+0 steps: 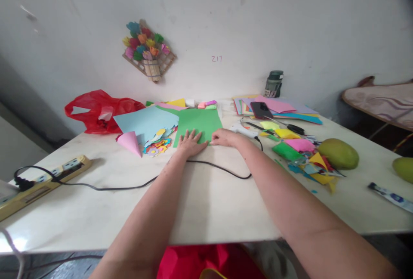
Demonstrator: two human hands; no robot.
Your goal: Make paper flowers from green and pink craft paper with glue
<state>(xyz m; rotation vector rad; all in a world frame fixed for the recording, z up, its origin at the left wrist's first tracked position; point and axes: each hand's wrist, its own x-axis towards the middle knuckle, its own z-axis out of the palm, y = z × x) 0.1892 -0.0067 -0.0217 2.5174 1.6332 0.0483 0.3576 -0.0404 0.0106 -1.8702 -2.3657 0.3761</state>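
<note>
A sheet of green paper (200, 119) lies flat on the white table, in front of me. My left hand (191, 143) rests on its near left part, palm down with fingers spread. At the near right corner my right hand (223, 137) is closed, thumb and fingers pinched at the paper's edge. Left of the sheet are light blue paper (145, 119), a pink paper cone (129, 143) and a pile of paper cut-outs (157, 143). A white glue gun (243, 130) lies just beyond my right hand.
A black cord (116, 188) runs under my forearms from the power strip (64, 171). Scissors (293, 128), paper scraps (312, 165) and a green fruit (338, 153) lie to the right. Behind them are a phone (261, 110), stacked paper (300, 109) and a bottle (273, 84); a red bag (100, 109) is left.
</note>
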